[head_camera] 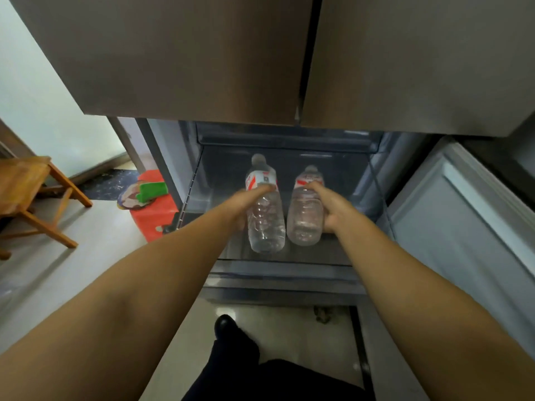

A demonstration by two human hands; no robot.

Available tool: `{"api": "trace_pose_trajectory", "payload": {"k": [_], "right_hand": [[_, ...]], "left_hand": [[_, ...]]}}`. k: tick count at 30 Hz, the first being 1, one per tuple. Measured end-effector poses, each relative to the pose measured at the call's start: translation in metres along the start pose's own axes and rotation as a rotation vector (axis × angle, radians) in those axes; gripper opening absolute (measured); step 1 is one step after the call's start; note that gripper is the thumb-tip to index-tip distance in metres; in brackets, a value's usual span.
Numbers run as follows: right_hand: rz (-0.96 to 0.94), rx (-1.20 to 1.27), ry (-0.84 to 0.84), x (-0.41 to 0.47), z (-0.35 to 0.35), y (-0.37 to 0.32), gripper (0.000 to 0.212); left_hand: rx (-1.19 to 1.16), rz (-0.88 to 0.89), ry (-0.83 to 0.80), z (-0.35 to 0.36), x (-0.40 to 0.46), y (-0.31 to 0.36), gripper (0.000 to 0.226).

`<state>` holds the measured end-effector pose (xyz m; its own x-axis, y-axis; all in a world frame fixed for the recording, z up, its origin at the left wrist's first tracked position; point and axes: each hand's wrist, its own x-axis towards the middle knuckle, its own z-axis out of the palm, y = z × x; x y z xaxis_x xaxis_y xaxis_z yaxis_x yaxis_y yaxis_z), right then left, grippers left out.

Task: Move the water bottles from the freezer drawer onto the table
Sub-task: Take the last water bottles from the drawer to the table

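Wooden chair [31, 195], cut off by the frame's left edge, stands well left of the freezer drawer [283, 273]; a red and green heap [150, 198] lies just beside the drawer's left wall, its make-up unclear. Inside the drawer, the left hand [246, 201] has its fingers [267, 188] curled over the left bottle [265, 209]; the thumb is hidden behind it. Just beside it to the right, the right bottle [305, 209] is gripped by the right hand [330, 206], fingers clamped at its label. Both caps are blurred. The fridge doors [202, 53] overhang the drawer's back.
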<state>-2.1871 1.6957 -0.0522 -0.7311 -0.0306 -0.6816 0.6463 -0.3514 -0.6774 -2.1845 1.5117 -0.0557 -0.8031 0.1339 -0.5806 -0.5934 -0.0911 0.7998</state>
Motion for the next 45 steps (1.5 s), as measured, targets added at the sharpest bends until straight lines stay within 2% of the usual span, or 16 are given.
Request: {"api": "trace_pose_trajectory", "payload": {"k": [5, 10, 14, 17, 19, 21, 23, 27, 29, 32, 33, 36, 37, 39, 42, 45], "right_hand": [[-0.039, 0.059, -0.061, -0.061, -0.017, -0.013, 0.036], [-0.133, 0.121, -0.110, -0.100, -0.043, -0.008, 0.040], [-0.224, 0.134, -0.193, -0.128, -0.068, 0.008, 0.036], [-0.339, 0.162, -0.191, -0.149, -0.087, 0.024, 0.059], [-0.442, 0.178, -0.130, -0.162, -0.096, 0.037, 0.063], [-0.546, 0.206, -0.051, -0.177, -0.100, 0.059, 0.043], [-0.586, 0.234, 0.023, -0.189, -0.098, 0.083, 0.035], [-0.599, 0.223, 0.242, -0.204, -0.088, 0.138, 0.036], [-0.583, 0.243, 0.378, -0.213, -0.084, 0.167, 0.031], [-0.539, 0.207, 0.566, -0.224, -0.086, 0.213, 0.023], [-0.506, 0.177, 0.631, -0.227, -0.088, 0.229, 0.025], [-0.388, 0.083, 0.789, -0.237, -0.090, 0.272, 0.067], [-0.362, 0.079, 0.845, -0.242, -0.093, 0.290, 0.077], [-0.325, 0.087, 0.901, -0.246, -0.097, 0.320, 0.081], [-0.278, 0.182, 0.949, -0.267, -0.097, 0.356, 0.071], [-0.255, 0.285, 1.031, -0.299, -0.106, 0.396, 0.037]], "left_hand": [[-0.214, -0.060, -0.196, 0.037, -0.038, 0.008, 0.028], [-0.234, -0.055, -0.372, 0.057, -0.058, 0.000, 0.039], [-0.104, -0.074, -0.561, 0.075, -0.065, 0.003, 0.045], [0.022, -0.054, -0.703, 0.095, -0.075, 0.001, 0.046], [0.076, -0.024, -0.768, 0.106, -0.080, -0.005, 0.059], [0.138, -0.011, -0.831, 0.112, -0.084, -0.015, 0.064], [0.188, 0.007, -0.845, 0.113, -0.090, -0.026, 0.060], [0.336, 0.033, -0.877, 0.104, -0.106, -0.057, 0.046], [0.428, -0.002, -0.879, 0.099, -0.111, -0.077, 0.052], [0.626, 0.074, -0.849, 0.098, -0.126, -0.107, 0.060], [0.686, 0.109, -0.833, 0.099, -0.131, -0.118, 0.061], [0.864, 0.219, -0.840, 0.099, -0.142, -0.152, 0.055], [0.929, 0.226, -0.864, 0.099, -0.142, -0.166, 0.060], [1.016, 0.217, -0.893, 0.095, -0.140, -0.185, 0.068], [1.085, 0.201, -0.937, 0.096, -0.143, -0.213, 0.070], [1.156, 0.144, -0.983, 0.112, -0.167, -0.245, 0.071]]}}
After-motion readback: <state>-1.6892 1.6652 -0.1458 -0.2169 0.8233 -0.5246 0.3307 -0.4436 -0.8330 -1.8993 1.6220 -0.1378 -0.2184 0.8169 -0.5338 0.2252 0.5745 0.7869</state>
